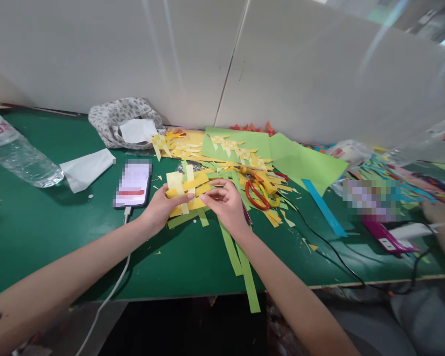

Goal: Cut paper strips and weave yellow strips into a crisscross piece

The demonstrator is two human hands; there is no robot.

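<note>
Between both hands is a small weave of yellow and cream paper strips (187,187), raised a little over the green table. My left hand (163,205) pinches its left side, thumb on top. At its right side, my right hand (226,205) has thumb and index finger closed on a yellow strip. Long green paper strips (232,249) lie below and beside the right hand, one hanging past the table's front edge. Red and yellow-handled scissors (257,195) rest to the right among paper scraps. Finished-looking yellow woven paper fish shapes (239,151) lie behind.
A phone (133,184) with a white charging cable (118,284) lies left, beside a tissue (89,169) and a water bottle (20,153). Green paper sheets (304,160), a blue strip (324,207) and a magenta power strip (383,235) are right. Another person's arm (443,227) shows far right.
</note>
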